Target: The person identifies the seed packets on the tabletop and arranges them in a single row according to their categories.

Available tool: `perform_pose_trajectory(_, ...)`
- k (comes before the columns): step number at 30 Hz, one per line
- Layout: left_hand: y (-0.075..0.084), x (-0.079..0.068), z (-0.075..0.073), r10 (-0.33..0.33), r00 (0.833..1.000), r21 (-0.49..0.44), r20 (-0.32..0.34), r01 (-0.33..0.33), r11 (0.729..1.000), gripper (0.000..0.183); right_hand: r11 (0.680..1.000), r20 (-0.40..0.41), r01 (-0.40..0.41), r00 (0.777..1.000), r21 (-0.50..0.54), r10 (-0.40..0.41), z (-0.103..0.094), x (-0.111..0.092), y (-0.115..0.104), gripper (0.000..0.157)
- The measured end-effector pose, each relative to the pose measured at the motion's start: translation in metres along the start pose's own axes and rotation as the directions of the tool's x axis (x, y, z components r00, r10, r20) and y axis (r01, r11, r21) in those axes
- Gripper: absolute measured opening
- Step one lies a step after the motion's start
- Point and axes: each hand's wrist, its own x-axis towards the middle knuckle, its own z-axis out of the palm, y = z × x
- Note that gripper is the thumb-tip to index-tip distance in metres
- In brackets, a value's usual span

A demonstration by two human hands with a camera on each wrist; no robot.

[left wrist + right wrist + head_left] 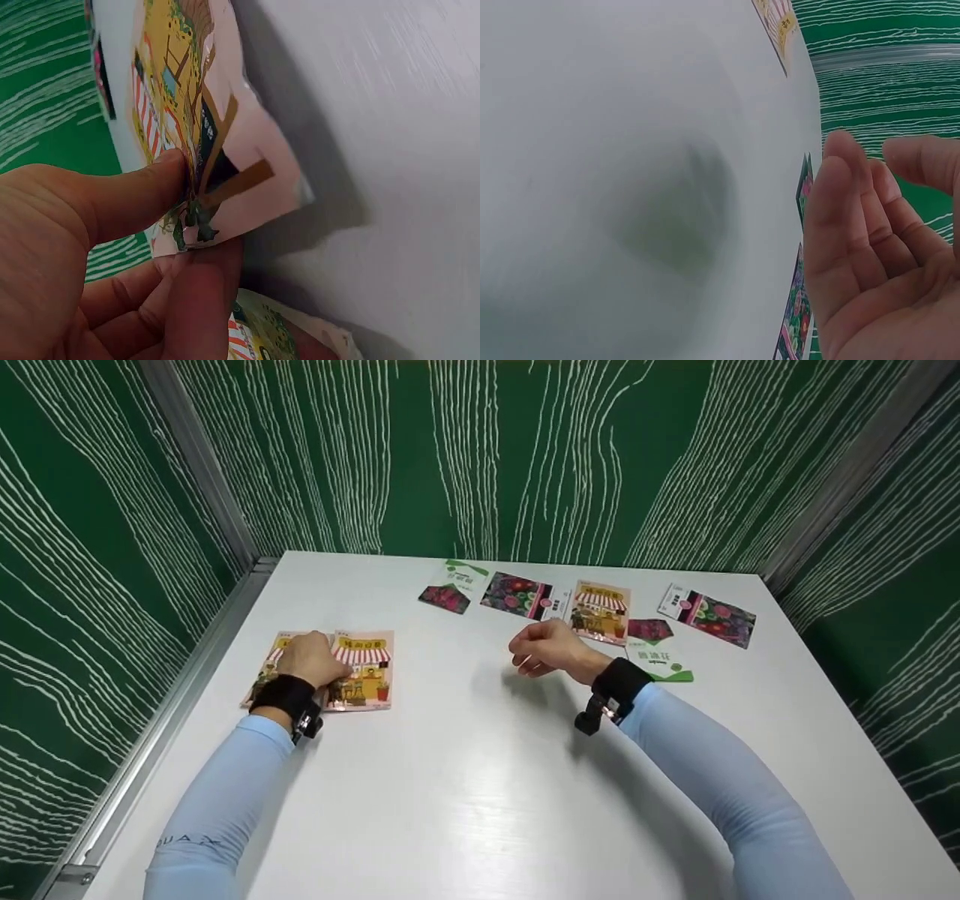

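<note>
My left hand [306, 660] pinches the edge of a pink-and-yellow packet [364, 671] with a striped awning printed on it. In the left wrist view the thumb presses on the creased front of this packet [251, 161] and the fingers lie under its edge. A matching packet [271, 660] lies beside it on the left, partly hidden by the hand; part of this second packet [270, 326] shows below the fingers in the left wrist view. Over the middle of the table, my right hand [551, 649] hovers with loosely bent fingers and holds nothing.
On the white table [450, 780], a third awning packet [600, 611] lies at the back right. Around it are green-and-white packets [456, 585] and purple-flower packets [517, 594], some overlapping. Green walls with white lines [465, 457] stand behind and at both sides.
</note>
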Motion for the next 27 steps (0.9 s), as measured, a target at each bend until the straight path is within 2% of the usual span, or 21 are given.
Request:
perform_pose_trajectory(3,0.003,-0.001,-0.001,-0.004,1.000,0.045,-0.026,0.005,0.999,0.044,1.000,0.000,-0.001,1.000,-0.010,0.001,-0.003,-0.001,0.000,0.033)
perform_pose_trajectory(7,0.006,-0.003,-0.002,0.025,0.998,0.083,-0.060,-0.019,0.996,0.045,1.000,-0.012,-0.006,1.000,-0.021,0.005,-0.008,-0.002,0.000,0.036)
perform_pose_trajectory(14,0.011,-0.011,-0.002,0.061,0.992,0.068,-0.109,-0.054,0.996,0.034,1.000,-0.025,-0.004,1.000,-0.011,0.004,-0.016,-0.004,0.003,0.022)
perform_pose_trajectory(23,0.013,-0.009,0.004,0.115,0.988,0.116,-0.104,-0.102,0.988,0.018,0.999,-0.047,-0.036,0.998,-0.034,0.035,-0.025,-0.002,0.010,0.022)
perform_pose_trajectory(27,0.015,-0.010,0.004,0.130,0.983,0.132,-0.126,-0.114,0.985,0.015,0.998,-0.076,-0.045,0.996,-0.050,0.041,-0.031,-0.002,0.012,0.025)
